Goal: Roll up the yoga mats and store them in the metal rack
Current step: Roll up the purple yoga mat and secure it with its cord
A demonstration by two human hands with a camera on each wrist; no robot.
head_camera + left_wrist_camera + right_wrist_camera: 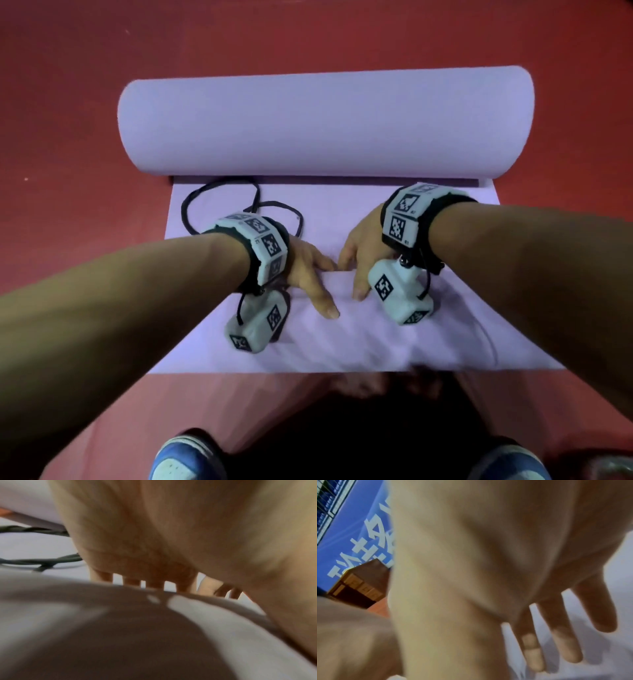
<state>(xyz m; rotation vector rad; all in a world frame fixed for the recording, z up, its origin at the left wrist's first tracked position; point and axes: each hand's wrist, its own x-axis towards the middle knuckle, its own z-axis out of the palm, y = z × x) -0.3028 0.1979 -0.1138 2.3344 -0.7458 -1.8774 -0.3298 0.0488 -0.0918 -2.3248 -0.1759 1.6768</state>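
A lilac yoga mat (342, 212) lies on the red floor. Its far end curls up in one big loose roll (325, 123). The near end is folded over into a low roll (342, 342) under my hands. My left hand (318, 284) and right hand (356, 270) sit side by side on this fold, fingers reaching over its crest and thumbs stretched on the near side. The left wrist view shows the fingers (132, 580) going down behind the roll (85, 615). In the right wrist view the fingers (565, 635) lie straight and spread on the mat (616, 574). No rack shows.
A black strap (185, 210) lies looped on the flat mat left of my hands, also seen as the strap (42, 559). Red floor (68, 102) surrounds the mat. My blue shoes (181, 459) stand at the near edge. A blue banner (359, 540) and a wooden cabinet (359, 588) stand beyond.
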